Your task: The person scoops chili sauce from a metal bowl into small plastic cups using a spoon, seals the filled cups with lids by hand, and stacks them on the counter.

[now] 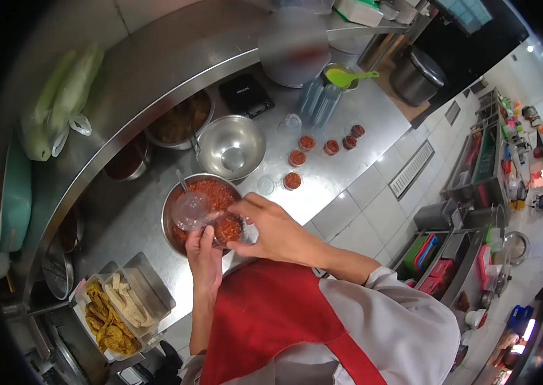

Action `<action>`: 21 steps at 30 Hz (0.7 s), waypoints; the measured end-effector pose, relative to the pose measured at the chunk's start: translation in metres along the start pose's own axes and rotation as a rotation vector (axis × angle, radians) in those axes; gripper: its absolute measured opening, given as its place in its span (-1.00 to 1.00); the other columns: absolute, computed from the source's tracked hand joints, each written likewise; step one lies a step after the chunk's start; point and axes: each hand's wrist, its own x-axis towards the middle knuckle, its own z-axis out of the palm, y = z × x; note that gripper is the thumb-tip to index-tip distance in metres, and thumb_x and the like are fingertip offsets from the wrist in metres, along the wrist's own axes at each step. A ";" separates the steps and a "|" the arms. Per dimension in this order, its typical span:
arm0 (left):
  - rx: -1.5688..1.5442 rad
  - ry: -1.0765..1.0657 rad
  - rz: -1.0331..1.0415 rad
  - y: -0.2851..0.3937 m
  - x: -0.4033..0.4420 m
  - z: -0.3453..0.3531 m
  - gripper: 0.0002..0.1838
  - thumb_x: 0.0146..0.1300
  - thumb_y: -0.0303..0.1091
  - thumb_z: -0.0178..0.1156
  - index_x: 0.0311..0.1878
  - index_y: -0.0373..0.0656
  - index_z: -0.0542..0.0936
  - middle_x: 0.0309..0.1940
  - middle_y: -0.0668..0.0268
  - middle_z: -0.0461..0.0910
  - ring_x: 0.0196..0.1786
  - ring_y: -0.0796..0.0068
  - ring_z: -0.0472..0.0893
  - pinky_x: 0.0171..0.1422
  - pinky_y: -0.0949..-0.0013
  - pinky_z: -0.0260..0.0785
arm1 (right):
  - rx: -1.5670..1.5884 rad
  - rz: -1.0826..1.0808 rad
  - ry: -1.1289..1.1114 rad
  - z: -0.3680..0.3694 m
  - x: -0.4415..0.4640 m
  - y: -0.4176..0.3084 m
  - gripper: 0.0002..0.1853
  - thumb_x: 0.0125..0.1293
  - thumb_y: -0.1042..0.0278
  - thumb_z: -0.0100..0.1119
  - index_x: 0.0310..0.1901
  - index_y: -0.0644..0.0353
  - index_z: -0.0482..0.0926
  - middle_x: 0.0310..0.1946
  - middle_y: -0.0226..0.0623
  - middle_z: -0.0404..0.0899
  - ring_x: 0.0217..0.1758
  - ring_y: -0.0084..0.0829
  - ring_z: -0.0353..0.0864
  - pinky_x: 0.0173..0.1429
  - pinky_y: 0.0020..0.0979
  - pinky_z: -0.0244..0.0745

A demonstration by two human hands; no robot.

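Over a steel bowl of chopped red sambal [178, 196], my two hands hold a small clear plastic cup of sambal [228, 229]. My right hand [275, 228] is wrapped around the cup from the right. From below, my left hand [203, 256] grips it on the left side, its thumb pointing up. A clear round lid [191, 210] stands open to the left of the cup; whether it is joined to the cup I cannot tell. A spoon handle [182, 181] sticks out of the bowl. Past my right hand stand several filled cups [292, 181].
An empty steel bowl [232, 146] sits behind the sambal, with a black scale [246, 96] beyond it. Stacked clear cups [320, 102] stand near a green ladle [348, 78]. Trays of yellow food [106, 321] lie at the lower left. A steel shelf [175, 58] overhangs the counter's back.
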 end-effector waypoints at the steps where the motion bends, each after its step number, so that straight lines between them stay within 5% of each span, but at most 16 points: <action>1: 0.003 0.006 0.023 0.000 0.001 0.001 -0.69 0.61 -0.36 0.06 0.28 -0.30 0.55 0.24 0.14 0.60 0.28 0.21 0.63 0.38 0.06 0.51 | -0.011 0.029 0.041 -0.008 -0.001 0.002 -0.40 0.15 0.16 0.53 0.14 0.36 0.61 -0.03 0.02 0.60 0.00 -0.02 0.68 0.12 -0.13 0.63; 5: -0.062 0.032 0.065 0.009 -0.004 -0.020 -0.68 0.60 -0.33 0.08 0.26 -0.29 0.54 0.23 0.07 0.59 0.23 0.13 0.65 0.35 0.04 0.52 | -0.129 0.153 0.249 -0.059 -0.011 0.044 -0.38 0.13 0.17 0.61 0.15 0.36 0.62 -0.04 -0.04 0.66 -0.06 -0.17 0.73 0.08 -0.26 0.71; 9: -0.086 0.097 0.134 0.018 -0.014 -0.044 -0.65 0.58 -0.26 0.13 0.29 -0.22 0.54 0.24 0.06 0.58 0.23 0.12 0.65 0.30 0.02 0.56 | -0.500 0.286 0.460 -0.092 -0.024 0.146 -0.40 0.08 0.15 0.61 0.01 0.45 0.61 -0.09 0.06 0.63 -0.07 0.02 0.68 0.04 -0.10 0.63; 14: -0.064 0.169 0.181 0.027 -0.022 -0.056 -0.63 0.57 -0.20 0.15 0.30 -0.19 0.54 0.25 0.11 0.57 0.25 0.14 0.63 0.22 0.05 0.62 | -0.763 0.478 0.439 -0.073 -0.037 0.265 -0.50 0.08 0.18 0.57 -0.15 0.45 0.59 -0.16 0.15 0.60 -0.07 0.11 0.65 0.05 -0.05 0.61; 21: -0.047 0.190 0.173 0.036 -0.026 -0.051 -0.58 0.57 -0.13 0.14 0.32 -0.17 0.52 0.25 0.13 0.57 0.25 0.15 0.63 0.18 0.07 0.63 | -0.794 0.477 0.483 -0.058 -0.029 0.287 -0.43 0.08 0.11 0.58 -0.15 0.49 0.58 -0.20 0.23 0.62 -0.08 0.17 0.64 0.03 -0.02 0.61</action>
